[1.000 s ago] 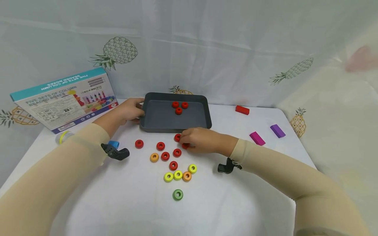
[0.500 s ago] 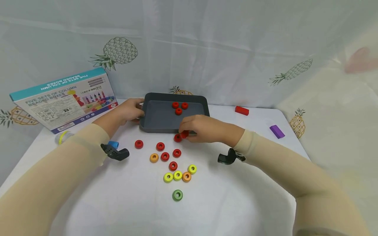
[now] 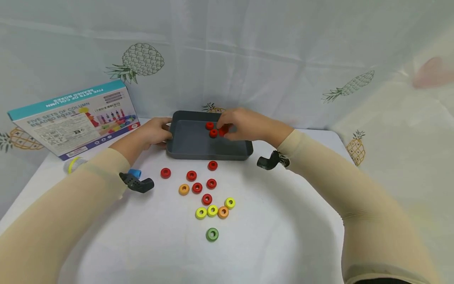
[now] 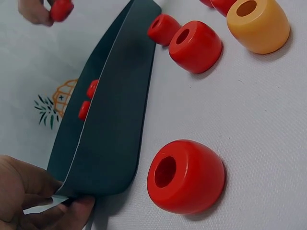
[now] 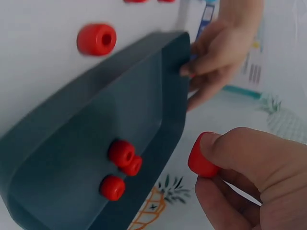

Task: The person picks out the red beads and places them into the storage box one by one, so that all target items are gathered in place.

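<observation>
My left hand (image 3: 156,131) grips the left end of a dark grey tray (image 3: 189,146), its thumb over the rim in the right wrist view. Over the tray, my right hand (image 3: 242,125) pinches a red bead (image 5: 200,158) between thumb and fingers. Three red beads lie inside the tray in the right wrist view, one of them a red bead (image 5: 112,188) apart from the other two. My right hand hides one of these in the head view. A loose red bead (image 3: 212,165) sits just in front of the tray.
Several red beads (image 3: 197,187), yellow beads (image 3: 212,210), orange beads (image 3: 223,212) and a green bead (image 3: 212,234) lie on the white table (image 3: 255,228). A product box (image 3: 76,118) stands at the back left. A blue piece (image 3: 134,173) lies beside the left sleeve.
My right hand has taken a red bead off the table and carried it up and back over the tray. The left hand keeps its place. My right arm now covers the coloured blocks.
</observation>
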A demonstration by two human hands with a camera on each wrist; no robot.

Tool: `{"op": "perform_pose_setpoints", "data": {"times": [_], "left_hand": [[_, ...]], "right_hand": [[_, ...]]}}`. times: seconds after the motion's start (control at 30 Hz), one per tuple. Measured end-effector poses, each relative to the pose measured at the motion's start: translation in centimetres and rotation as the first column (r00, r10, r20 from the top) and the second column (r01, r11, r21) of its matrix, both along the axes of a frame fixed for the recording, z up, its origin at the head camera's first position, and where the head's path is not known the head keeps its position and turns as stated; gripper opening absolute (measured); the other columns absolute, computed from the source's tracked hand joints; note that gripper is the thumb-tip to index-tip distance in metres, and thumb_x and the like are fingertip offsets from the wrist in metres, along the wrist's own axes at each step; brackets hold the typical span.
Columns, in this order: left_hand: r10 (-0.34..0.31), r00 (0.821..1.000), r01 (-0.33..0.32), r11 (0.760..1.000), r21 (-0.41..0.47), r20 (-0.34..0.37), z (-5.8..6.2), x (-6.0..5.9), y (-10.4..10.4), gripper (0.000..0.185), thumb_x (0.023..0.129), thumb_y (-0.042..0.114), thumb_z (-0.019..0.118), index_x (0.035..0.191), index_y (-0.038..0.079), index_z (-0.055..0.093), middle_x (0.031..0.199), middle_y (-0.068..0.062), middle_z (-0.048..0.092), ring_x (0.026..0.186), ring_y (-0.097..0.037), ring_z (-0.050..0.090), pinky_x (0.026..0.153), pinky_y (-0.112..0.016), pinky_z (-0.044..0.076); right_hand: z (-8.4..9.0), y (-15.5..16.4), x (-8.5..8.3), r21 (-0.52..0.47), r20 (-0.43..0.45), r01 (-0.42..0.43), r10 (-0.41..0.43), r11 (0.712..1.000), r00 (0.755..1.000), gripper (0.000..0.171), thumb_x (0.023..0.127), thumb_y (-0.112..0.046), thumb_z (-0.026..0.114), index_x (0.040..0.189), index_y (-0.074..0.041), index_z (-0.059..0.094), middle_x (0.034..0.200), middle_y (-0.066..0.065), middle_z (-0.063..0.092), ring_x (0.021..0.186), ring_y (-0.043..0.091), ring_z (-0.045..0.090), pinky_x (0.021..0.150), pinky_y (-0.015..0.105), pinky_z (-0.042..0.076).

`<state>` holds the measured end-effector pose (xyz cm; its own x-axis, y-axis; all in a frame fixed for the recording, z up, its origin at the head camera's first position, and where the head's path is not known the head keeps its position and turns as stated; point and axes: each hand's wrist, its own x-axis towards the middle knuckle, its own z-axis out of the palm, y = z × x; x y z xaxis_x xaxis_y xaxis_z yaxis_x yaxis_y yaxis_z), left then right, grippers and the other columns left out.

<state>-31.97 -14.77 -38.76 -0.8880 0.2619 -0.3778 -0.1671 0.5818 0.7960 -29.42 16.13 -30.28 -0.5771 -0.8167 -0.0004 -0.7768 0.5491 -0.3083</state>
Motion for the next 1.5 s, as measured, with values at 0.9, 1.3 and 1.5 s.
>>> {"op": "perform_pose_setpoints", "data": {"times": [0.9,1.3,1.5], "left_hand": [[-0.006,1.0,0.006,1.0,0.016,0.011,-0.1,-0.2,-0.4,0.078,0.097,0.005,0.057,0.164,0.015,0.018,0.147,-0.023,0.045,0.117,-0.036,0.055,0.099,-0.047,0.054],[-0.009,1.0,0.009,1.0,0.025,0.008,-0.2,-0.3,-0.4,0.079,0.096,0.004,0.056,0.164,0.014,0.017,0.148,-0.023,0.045,0.119,-0.037,0.056,0.101,-0.05,0.052],[-0.005,1.0,0.005,1.0,0.021,0.009,-0.4,-0.4,-0.4,0.079,0.097,0.005,0.057,0.164,0.015,0.016,0.147,-0.023,0.045,0.118,-0.036,0.056,0.1,-0.048,0.054]], "right_hand": [[-5.9,-0.7,-6.9,0.173,0.016,0.137,-0.141,0.975,0.99,0.025,0.088,-0.008,0.07,0.112,-0.006,0.075,0.102,0.005,0.07,0.088,0.022,0.058,0.08,0.033,0.051],[-6.5,-0.5,-7.0,0.178,0.01,0.122,-0.125,0.977,0.992,0.022,0.088,-0.01,0.072,0.109,-0.007,0.076,0.102,0.006,0.071,0.09,0.021,0.06,0.082,0.034,0.052],[-5.6,-0.3,-7.0,0.144,0.035,0.128,-0.134,0.981,0.99,0.025,0.087,-0.009,0.073,0.112,-0.005,0.076,0.108,0.006,0.073,0.091,0.02,0.066,0.085,0.034,0.055]]}}
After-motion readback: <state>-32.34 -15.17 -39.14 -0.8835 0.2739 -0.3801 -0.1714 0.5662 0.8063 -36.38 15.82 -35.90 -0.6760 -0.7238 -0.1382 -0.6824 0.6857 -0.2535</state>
